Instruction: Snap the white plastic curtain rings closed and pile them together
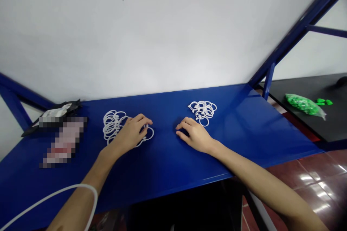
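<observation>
Clock: we read it from the middle between our hands, with twelve toward the wall.
Left hand (132,131): it is at nine o'clock, palm down over the right edge of the larger ring pile (108,125); its thumb and forefinger bend around the knob of one white ring (153,135), but we cannot tell if they pinch it.
Right hand (197,136): it is at three o'clock, its thumb and forefinger apart, with nothing visible between them.
Smaller ring pile (202,111): it lies at two o'clock on the blue counter (165,169), just beyond our right hand.
Tangle risk: the rings at nine o'clock overlap, so we think that lifting one could drag its neighbours, because knobs may catch in the loops.
Wrist risk: our left wrist is close above that pile, and a low sweep could push rings apart.
Cord risk: the white cord (78,185) at eight o'clock passes in front of our left forearm; it might snag if we pull back quickly.
</observation>
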`<state>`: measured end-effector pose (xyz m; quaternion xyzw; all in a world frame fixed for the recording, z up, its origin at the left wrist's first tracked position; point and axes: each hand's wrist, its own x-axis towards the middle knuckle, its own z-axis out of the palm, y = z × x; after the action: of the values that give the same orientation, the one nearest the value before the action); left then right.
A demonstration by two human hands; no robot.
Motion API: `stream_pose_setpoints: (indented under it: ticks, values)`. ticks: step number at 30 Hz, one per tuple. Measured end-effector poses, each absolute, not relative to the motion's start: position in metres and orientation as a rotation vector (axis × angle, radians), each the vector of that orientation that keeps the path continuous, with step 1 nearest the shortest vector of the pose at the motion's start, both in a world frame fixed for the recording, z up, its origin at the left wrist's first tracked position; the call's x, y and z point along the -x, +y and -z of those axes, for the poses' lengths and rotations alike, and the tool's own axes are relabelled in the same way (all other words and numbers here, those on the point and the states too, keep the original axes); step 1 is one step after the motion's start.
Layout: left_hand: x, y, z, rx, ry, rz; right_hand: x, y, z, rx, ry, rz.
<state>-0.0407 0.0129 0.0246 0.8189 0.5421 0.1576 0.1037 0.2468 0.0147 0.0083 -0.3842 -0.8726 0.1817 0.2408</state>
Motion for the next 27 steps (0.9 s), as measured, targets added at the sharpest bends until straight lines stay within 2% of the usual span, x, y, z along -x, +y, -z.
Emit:
stream_pose_setpoints:
  ticks: [4,11,20,27]
  values:
    - [-0.002,0.011,-0.020,-2.422,1.363,-0.854,-0.243,0.011,-0.008,1.015,-2.273,-0.664]
    - [-0.039,-0.002,-0.005,-2.301,1.186,-1.221,-0.240,0.012,-0.008,0.962,-2.073,-0.913]
    - [-0.034,-0.009,0.002,-1.746,1.325,-1.157,-0.237,0.010,-0.008,0.950,-1.760,-1.297]
    - [-0.041,-0.016,0.002,-1.742,1.298,-1.228,-0.239,0.008,-0.012,0.934,-1.957,-1.069]
